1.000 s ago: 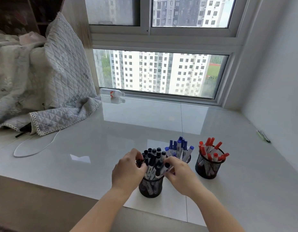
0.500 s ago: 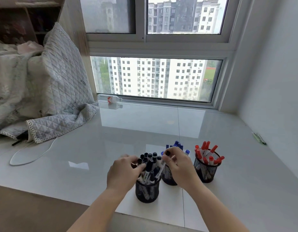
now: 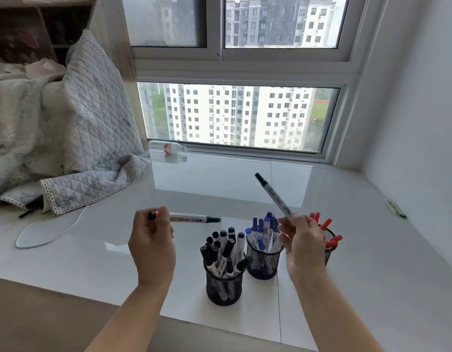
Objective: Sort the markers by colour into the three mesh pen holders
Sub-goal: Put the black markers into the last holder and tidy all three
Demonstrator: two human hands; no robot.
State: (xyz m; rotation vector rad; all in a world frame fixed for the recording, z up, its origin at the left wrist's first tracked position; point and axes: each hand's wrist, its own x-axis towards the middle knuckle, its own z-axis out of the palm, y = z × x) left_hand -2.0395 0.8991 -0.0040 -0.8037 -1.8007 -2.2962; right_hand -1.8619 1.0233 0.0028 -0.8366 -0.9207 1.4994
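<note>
From the head camera, both hands are raised above the pen holders, each with a black-capped marker. The left hand point(image 3: 151, 246) has its fingers curled round the back end of a marker point(image 3: 192, 219), which lies roughly level and points right, its black cap out over the white counter point(image 3: 372, 250). The right hand point(image 3: 302, 243) pinches the lower end of a second marker point(image 3: 274, 196), which slants up and to the left with its black cap highest. Half a second ago both hands were down at the rim of the nearest holder, fingers among the black caps; now they have lifted clear, moved apart, and each carries one marker in the air. Below and between the hands stands the holder of black markers point(image 3: 224, 283), closest to the counter's front edge. Just behind it to the right is the holder of blue markers point(image 3: 263, 260), and further right, partly hidden by the right hand, the holder of red markers point(image 3: 330, 243). The three holders sit in the same spots as before, close together but not plainly touching. At the left a quilted blanket point(image 3: 75, 138) spills onto the counter, with a white cable point(image 3: 55, 232) looped in front of it. A plastic bottle point(image 3: 169, 148) lies on its side by the window point(image 3: 240, 115).
</note>
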